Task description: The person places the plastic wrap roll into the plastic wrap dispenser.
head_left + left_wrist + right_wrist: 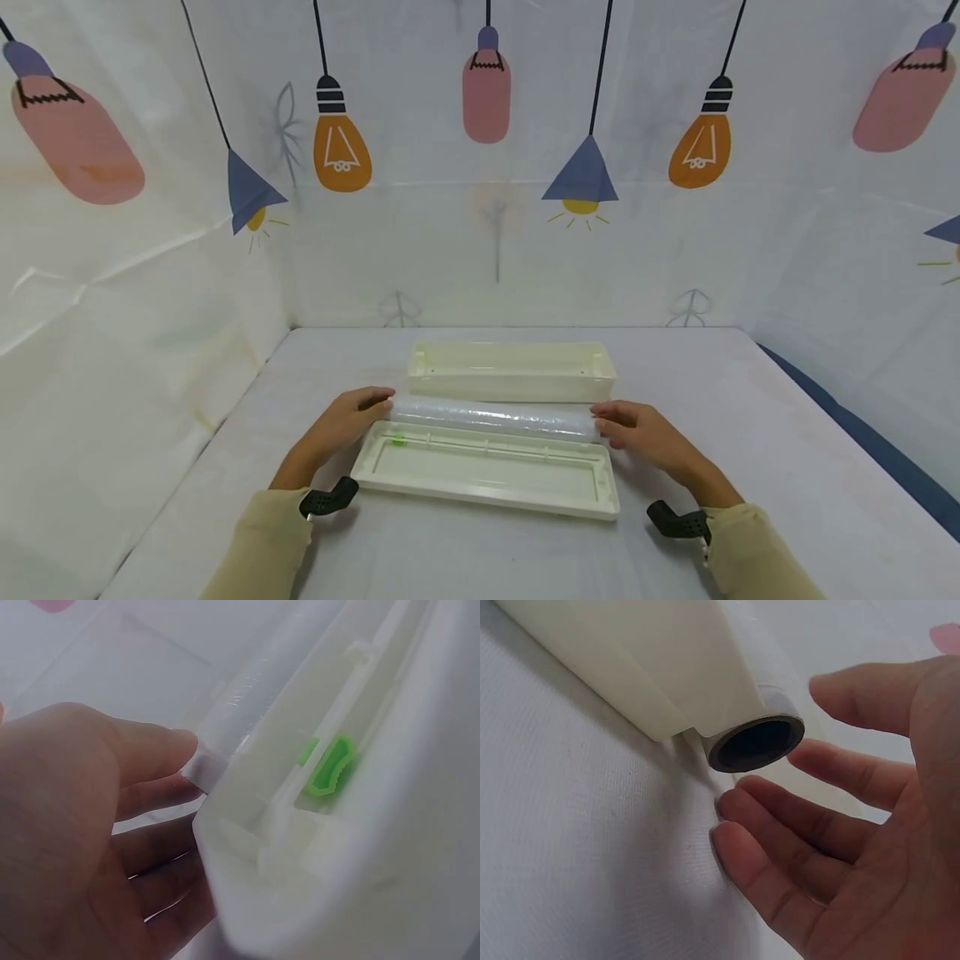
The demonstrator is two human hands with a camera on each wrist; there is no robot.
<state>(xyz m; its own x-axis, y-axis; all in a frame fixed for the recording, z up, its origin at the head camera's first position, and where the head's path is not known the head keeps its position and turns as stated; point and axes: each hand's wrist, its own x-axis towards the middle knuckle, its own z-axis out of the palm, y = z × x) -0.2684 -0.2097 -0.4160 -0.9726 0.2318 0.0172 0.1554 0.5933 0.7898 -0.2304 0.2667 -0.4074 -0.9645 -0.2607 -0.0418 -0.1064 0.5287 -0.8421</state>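
A roll of clear plastic wrap (pixel 491 417) lies crosswise on the table between two cream plastic pieces. At its left end my left hand (pixel 352 423) pinches it, thumb (pixel 169 750) on top and fingers curled below. My right hand (pixel 641 432) is around the other end, fingers loosely bent. In the right wrist view its thumb and forefinger flank the roll's hollow core (pixel 756 744), with a small gap at the thumb. Nearer me lies the long, shallow lid (pixel 487 479), which carries a bright green slide cutter (pixel 330 766) on its rail.
Behind the roll stands an open cream box (pixel 510 387), long and deeper than the lid. The white-covered table (pixel 337 575) meets a white curtain (pixel 600 275) printed with lamps at the back and sides.
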